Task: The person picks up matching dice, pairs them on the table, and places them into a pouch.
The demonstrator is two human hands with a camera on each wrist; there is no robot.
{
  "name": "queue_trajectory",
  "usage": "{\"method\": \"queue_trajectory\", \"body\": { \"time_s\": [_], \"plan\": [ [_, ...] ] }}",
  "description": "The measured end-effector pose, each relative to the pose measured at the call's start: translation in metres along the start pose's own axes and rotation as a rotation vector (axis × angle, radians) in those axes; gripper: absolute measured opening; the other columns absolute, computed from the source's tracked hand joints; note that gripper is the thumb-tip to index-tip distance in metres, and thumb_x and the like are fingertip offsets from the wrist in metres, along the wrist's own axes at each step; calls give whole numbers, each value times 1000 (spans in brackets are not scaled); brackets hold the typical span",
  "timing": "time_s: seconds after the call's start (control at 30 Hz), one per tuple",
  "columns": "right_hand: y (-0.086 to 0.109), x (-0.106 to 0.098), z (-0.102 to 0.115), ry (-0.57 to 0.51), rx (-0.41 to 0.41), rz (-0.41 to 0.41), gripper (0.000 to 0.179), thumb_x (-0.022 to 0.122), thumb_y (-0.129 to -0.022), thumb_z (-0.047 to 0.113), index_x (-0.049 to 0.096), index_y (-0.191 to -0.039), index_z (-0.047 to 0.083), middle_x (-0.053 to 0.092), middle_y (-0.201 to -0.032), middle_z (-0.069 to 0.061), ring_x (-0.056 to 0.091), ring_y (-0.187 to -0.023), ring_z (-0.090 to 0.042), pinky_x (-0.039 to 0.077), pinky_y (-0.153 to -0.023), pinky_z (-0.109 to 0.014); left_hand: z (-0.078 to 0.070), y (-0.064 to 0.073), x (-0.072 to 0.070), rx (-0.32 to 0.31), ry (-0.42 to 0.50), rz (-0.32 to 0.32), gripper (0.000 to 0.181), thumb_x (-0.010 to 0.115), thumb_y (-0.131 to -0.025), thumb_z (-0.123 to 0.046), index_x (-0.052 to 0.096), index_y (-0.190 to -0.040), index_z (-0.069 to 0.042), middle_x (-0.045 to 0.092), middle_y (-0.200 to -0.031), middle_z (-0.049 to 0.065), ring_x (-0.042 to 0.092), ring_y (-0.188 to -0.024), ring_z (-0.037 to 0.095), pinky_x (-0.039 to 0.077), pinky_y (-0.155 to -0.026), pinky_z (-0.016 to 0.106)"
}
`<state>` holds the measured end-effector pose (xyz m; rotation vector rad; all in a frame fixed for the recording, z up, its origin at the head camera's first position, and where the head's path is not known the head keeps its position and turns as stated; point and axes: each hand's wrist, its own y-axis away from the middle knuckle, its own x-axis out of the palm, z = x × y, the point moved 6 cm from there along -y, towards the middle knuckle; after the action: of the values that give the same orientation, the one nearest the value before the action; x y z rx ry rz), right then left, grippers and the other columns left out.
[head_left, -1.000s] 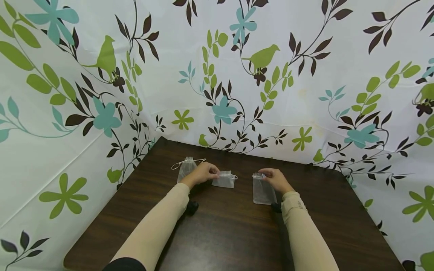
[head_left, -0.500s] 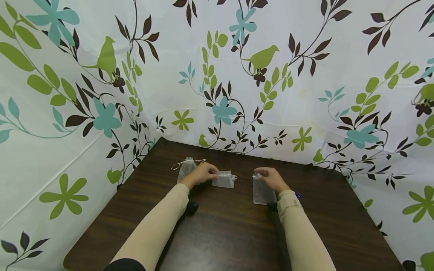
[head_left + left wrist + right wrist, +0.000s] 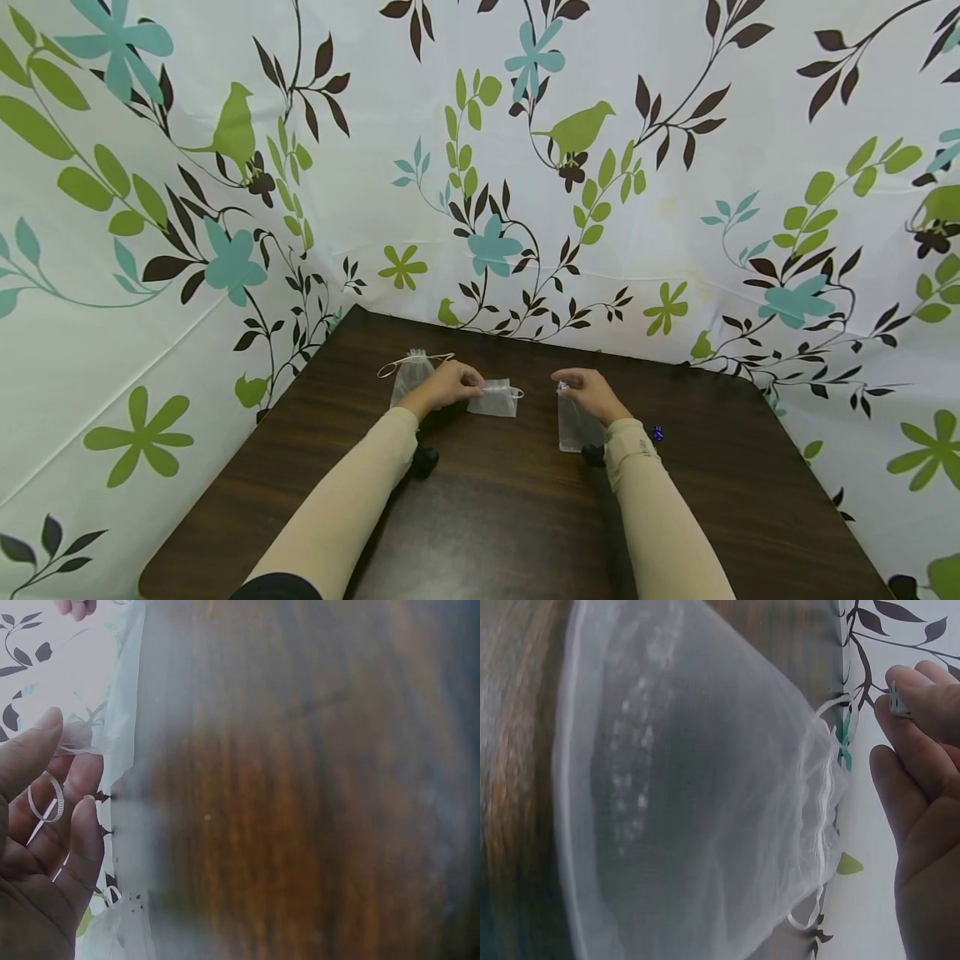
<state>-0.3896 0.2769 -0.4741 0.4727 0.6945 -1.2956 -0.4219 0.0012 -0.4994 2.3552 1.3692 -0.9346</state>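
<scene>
My left hand (image 3: 448, 385) pinches the left end of a small sheer white drawstring bag (image 3: 495, 400). In the left wrist view, thumb and fingers hold its thin fabric (image 3: 76, 737), and a white cord loop (image 3: 46, 798) hangs by the fingers. Beside that forearm lies a second drawstring bag (image 3: 412, 375), its cord spread out. My right hand (image 3: 591, 393) is over the top of a third bag (image 3: 576, 427), which lies flat. In the right wrist view, its thumb and forefinger pinch a small white die (image 3: 898, 703) with dark dots, apart from the bag (image 3: 705, 787).
A small shiny dark-blue object (image 3: 657, 433) lies on the brown table (image 3: 495, 517), right of the right wrist. Black wrist devices sit under both wrists. A patterned curtain (image 3: 337, 150) with leaves and birds hangs along the table's back and side.
My right hand has shifted a little to the left over its bag, and the dark-blue object has come into view beside the sleeve. The left hand stays in place.
</scene>
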Motion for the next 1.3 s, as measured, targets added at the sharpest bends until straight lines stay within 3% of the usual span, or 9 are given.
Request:
{"method": "queue_trajectory", "body": {
  "time_s": [0.53,0.7,0.87,1.3],
  "plan": [
    [-15,16,16,-58,-21,23,34,61,-99,-3,63,-133,-2,61,-137,-19,54,-131,-39,45,-104,-54,7,9,-11,-38,9,-23,13,78,-91,-16,78,-101,-9,74,-91,-2,60,-72,11,50,-66,28],
    [-10,13,16,-54,10,15,34,61,-98,-4,63,-133,-3,62,-137,-20,55,-130,-40,45,-103,-55,3,3,-6,12,-4,4,14,77,-92,-18,77,-103,-9,75,-92,-3,63,-77,9,52,-69,28],
    [-3,14,12,-70,33,20,35,59,-99,-4,62,-134,-3,61,-138,-20,53,-131,-40,43,-105,-57,1,0,1,11,-17,29,15,77,-92,-20,78,-104,-11,75,-92,-4,63,-78,8,52,-70,26],
    [-9,19,18,-49,-34,25,34,60,-99,-4,63,-132,-3,62,-136,-20,53,-132,-40,46,-103,-54,0,1,-1,13,-20,11,16,78,-91,-19,78,-103,-9,75,-93,-2,62,-73,9,52,-68,27]
  ]
}}
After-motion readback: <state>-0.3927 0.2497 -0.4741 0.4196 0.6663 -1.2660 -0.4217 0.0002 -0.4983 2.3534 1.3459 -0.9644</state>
